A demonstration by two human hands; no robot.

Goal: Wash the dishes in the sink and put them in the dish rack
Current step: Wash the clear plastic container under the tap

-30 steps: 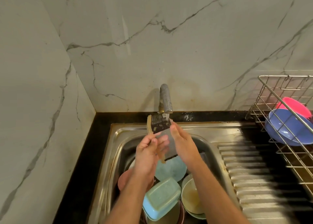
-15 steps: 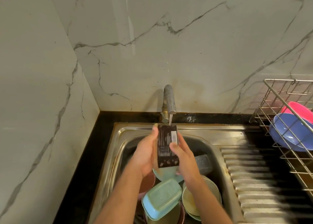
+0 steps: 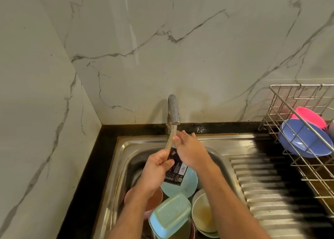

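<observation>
Half a second ago the board [image 3: 174, 168] was standing upright with its dark labelled face toward the camera; now it is lying tilted, its pale wooden edge pointing up toward the tap [image 3: 173, 112] at 12 o'clock and the labelled end dropping toward 5 o'clock. The left hand [image 3: 155, 168] is wrapping its fingers around the board from the 9 o'clock side, gripping it tightly. The right hand [image 3: 189, 150] is lying across the board from the 3 o'clock side with fingers stretched out almost straight and slightly spread, the thumb touching the wooden edge just below the spout. The board is hanging over the sink [image 3: 124, 148], above a teal plate [image 3: 188, 184].

Below, toward 6 o'clock, a light blue lidded container [image 3: 169, 215] is sitting on top of the pile, with a cream bowl [image 3: 204, 213] just beside it at 3 o'clock and a pinkish bowl [image 3: 155, 199] at its 10 o'clock. Far out at 3 o'clock, the wire dish rack [image 3: 300, 95] is holding a blue bowl [image 3: 303, 141] leaning on its side, with a pink bowl [image 3: 309, 115] behind it.
</observation>
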